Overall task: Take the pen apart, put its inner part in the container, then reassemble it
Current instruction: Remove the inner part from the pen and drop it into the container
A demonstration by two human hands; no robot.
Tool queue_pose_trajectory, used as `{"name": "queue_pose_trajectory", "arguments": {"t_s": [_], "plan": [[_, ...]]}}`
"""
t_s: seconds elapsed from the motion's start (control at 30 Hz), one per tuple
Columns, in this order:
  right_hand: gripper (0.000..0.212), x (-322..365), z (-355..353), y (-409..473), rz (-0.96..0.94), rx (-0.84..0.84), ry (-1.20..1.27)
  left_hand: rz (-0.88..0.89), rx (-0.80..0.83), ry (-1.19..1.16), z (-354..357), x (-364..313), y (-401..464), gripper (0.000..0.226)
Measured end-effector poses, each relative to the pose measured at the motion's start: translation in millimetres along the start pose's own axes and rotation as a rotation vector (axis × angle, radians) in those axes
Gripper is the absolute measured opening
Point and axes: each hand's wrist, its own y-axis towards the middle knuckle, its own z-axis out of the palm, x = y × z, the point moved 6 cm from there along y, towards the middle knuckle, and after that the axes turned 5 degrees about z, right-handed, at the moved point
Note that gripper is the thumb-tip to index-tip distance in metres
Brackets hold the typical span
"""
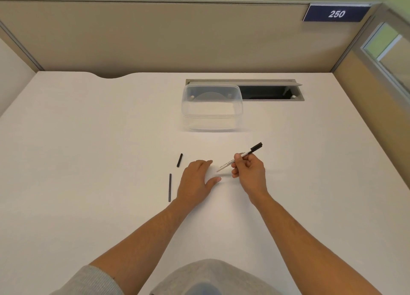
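My right hand pinches a white pen barrel with a black capped end pointing up and to the right; its open end points left toward my left hand. My left hand rests flat on the desk, fingers apart, holding nothing. Left of it lie a thin black inner rod and a short black end piece, both loose on the white desk. A clear plastic container stands further back with nothing visible inside.
The white desk is walled by beige partitions on three sides. Behind the container is a cable hatch with its lid raised. A blue sign reading 250 hangs at the back right.
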Motion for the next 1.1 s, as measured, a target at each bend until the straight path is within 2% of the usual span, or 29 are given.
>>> {"name": "queue_pose_trajectory", "arguments": {"t_s": [0.17, 0.43, 0.67, 1.1], "plan": [[0.018, 12.5, 3.2, 0.8, -0.164, -0.017, -0.234, 0.017, 0.087, 0.147, 13.6, 7.2, -9.9, 0.08], [0.021, 18.6, 26.0, 1.0, -0.369, 0.065, -0.603, 0.029, 0.163, 0.243, 22.9, 8.4, -14.5, 0.081], [0.025, 23.6, 36.9, -4.3, -0.459, 0.087, -0.743, 0.024, 0.203, 0.281, 25.4, 11.9, -14.6, 0.08], [0.025, 22.1, 28.9, -7.6, -0.424, 0.03, -0.696, 0.016, 0.211, 0.274, 24.1, 10.6, -15.2, 0.08]]}}
